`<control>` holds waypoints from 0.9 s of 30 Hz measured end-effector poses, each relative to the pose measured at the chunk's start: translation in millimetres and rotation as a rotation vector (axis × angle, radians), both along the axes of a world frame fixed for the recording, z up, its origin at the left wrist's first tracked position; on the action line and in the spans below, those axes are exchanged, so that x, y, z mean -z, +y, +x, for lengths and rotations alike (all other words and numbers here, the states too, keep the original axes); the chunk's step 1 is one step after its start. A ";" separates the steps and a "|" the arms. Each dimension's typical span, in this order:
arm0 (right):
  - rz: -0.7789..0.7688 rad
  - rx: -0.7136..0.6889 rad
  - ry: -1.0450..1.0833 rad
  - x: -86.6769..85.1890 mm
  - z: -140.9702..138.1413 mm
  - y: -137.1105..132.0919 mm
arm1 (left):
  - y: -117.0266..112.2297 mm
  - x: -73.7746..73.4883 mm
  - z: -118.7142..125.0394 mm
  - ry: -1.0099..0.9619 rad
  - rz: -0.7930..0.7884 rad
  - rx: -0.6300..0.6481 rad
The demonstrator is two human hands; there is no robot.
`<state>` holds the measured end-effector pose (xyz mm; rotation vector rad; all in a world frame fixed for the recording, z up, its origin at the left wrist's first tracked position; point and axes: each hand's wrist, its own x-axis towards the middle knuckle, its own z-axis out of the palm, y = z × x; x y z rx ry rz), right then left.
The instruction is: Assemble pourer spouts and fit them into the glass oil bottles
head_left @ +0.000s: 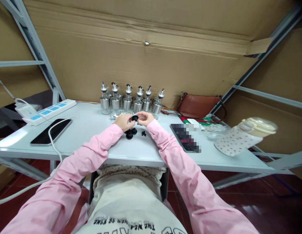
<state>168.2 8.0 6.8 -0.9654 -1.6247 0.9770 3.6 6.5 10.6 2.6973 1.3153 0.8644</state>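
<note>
Far to the left of our left hand (pixel 123 122) lies a white power strip (pixel 52 111) with blue sockets; a dark phone (pixel 51 132) lies flat between it and our left sleeve, and a white cable (pixel 31 188) runs over the phone and down off the table edge. Beyond both our hands, a cluster of glass bottles (pixel 115 103) stands upright, each with a metal band and a spouted top. Our left hand is nearly closed, its thumb and fingers pinching one side of a black round piece (pixel 134 117). Just below that hand, on the table, sit some larger black pieces (pixel 129 135), and right of those, under our right hand (pixel 146 118), a few small black bits (pixel 143 133). Our right hand grips the same round piece from the other side, so it is held between the two. To the right of that hand come a partly blurred dark device (pixel 179 132), a brown bag (pixel 198 105) farther back and a spotted bottle (pixel 235 142) farthest right.
</note>
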 end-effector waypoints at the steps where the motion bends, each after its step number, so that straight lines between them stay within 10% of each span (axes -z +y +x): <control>1: -0.004 -0.003 0.002 0.2 0.0 0.1 | -0.1 0.2 0.1 0.001 0.002 -0.003; 27: 0.068 0.082 -0.124 -4.3 1.8 -3.6 | 1.4 3.2 4.9 -0.085 -0.008 -0.018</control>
